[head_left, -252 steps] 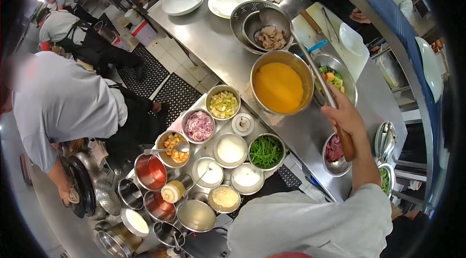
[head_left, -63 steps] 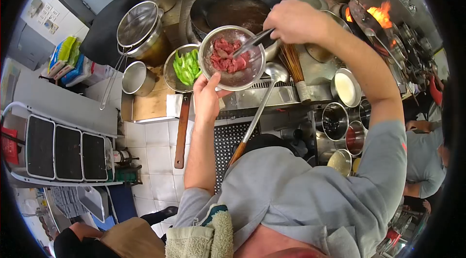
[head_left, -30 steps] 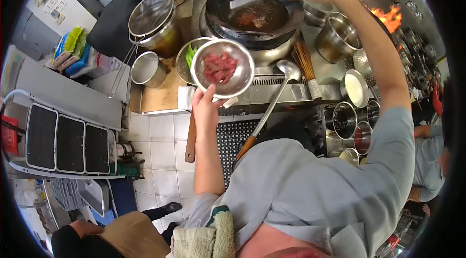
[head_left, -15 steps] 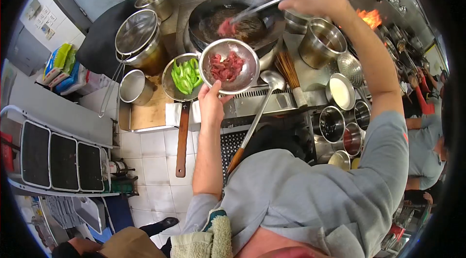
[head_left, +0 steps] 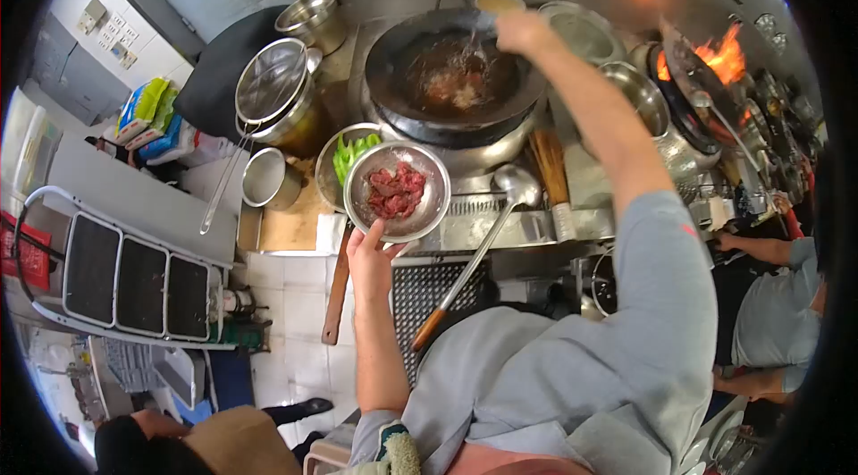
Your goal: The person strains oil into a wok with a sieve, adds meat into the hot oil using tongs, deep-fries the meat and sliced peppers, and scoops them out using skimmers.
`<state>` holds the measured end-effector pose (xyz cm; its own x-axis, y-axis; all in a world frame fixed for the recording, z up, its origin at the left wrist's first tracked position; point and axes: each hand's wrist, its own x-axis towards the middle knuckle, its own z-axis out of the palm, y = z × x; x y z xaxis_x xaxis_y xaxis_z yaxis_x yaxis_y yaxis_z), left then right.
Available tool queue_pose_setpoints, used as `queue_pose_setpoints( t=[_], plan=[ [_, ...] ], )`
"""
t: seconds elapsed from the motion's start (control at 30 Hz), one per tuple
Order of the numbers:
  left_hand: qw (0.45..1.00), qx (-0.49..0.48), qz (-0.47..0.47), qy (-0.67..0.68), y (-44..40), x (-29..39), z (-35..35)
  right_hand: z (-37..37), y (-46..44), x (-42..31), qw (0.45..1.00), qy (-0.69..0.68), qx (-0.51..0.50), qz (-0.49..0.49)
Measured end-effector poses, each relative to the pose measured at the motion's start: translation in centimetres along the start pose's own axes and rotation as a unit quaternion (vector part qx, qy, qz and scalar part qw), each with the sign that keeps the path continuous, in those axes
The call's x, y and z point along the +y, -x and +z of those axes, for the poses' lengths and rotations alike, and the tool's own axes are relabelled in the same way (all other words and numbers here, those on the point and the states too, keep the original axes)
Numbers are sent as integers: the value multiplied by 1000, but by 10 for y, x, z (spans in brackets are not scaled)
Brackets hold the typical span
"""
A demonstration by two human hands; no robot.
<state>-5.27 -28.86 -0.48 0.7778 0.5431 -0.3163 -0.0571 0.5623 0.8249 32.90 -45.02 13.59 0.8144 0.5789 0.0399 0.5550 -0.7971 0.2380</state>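
Note:
My left hand (head_left: 371,268) grips the rim of a metal bowl (head_left: 436,211), which is tilted toward me. Strips of raw red meat (head_left: 396,191) lie in it. Over the wok (head_left: 391,66), my right hand (head_left: 525,32) is closed around metal tongs (head_left: 476,44), blurred and mostly hidden by the hand. Their tips reach down into bubbling dark liquid, where some meat (head_left: 465,96) is browning. Behind the bowl, a strainer pan with sliced green peppers (head_left: 353,153) is partly covered.
A ladle (head_left: 517,184) and a bamboo brush (head_left: 550,171) lie right of the bowl. Pots (head_left: 270,180) and a wire strainer (head_left: 271,77) stand left. At right, flames (head_left: 719,55) rise by another wok; a co-worker (head_left: 769,314) stands near.
My right hand has moved in lower over the wok, and the meat from the tongs is now in the liquid. My left hand and the bowl have moved down, away from the wok.

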Motion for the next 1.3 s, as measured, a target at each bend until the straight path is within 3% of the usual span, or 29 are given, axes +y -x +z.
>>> queue_pose_setpoints(
  t=[0.03, 0.1, 0.23, 0.3, 0.4, 0.43, 0.5, 0.57, 0.63, 0.67, 0.73, 0.8, 0.87, 0.97, 1.03, 1.1, 1.17, 1.23, 1.3],
  plan=[
    [1000, 8, 1, 9, 0, -1, -7, -14, 3, 8, 998, -44, 44, 27],
    [1000, -1, 14, 10, 1, 6, -9, -44, 11, 30, 988, -97, 115, -37],
    [998, -31, 35, -32, -3, 21, 1, -102, 94, -6, 929, -290, 22, -227],
    [992, -106, 46, -39, -3, 30, 9, -82, 145, -67, 925, -161, 123, -323],
    [991, -127, 32, -43, -6, 29, 10, -77, 147, -106, 963, -60, -38, -261],
    [991, -121, 22, -43, -8, 31, 8, -84, 150, -101, 965, -57, -40, -253],
    [992, -127, -3, -4, -14, 31, 5, -102, 151, -84, 956, -155, 67, -240],
    [993, -108, -27, 28, -21, 29, -1, -129, 153, -67, 958, -155, 126, -208],
    [993, -117, -28, 18, -26, 27, -4, -149, 141, -63, 980, -176, 34, -91],
    [993, -111, -22, 26, -27, 25, -5, -143, 125, -57, 980, -172, 37, -87],
    [995, -99, -13, 23, -30, 21, -8, -108, 91, -48, 971, -70, 142, -177],
    [994, -107, -11, 28, -22, 23, -9, -77, 69, -80, 996, 11, 17, -92],
    [994, -105, -12, 27, -15, 23, -14, -38, 58, -112, 995, 42, -54, -72],
    [996, -90, -23, 8, -6, 24, -22, 1, 22, -114, 997, 28, -46, -60],
    [997, -77, -25, 4, -1, 23, -31, 1, 16, -102, 1000, -9, 26, -7],
    [997, -83, -10, -3, 1, 26, -38, -53, 35, -81, 999, -27, 37, 23],
    [996, -84, 11, 6, 5, 31, -38, -86, 70, -54, 979, -121, 150, -70],
    [995, -94, 16, -24, 0, 30, -42, -99, 106, -46, 964, -175, 144, -137],
    [993, -111, 27, -15, 3, 35, -33, -117, 165, -77, 952, -112, 110, -263]
  ],
)
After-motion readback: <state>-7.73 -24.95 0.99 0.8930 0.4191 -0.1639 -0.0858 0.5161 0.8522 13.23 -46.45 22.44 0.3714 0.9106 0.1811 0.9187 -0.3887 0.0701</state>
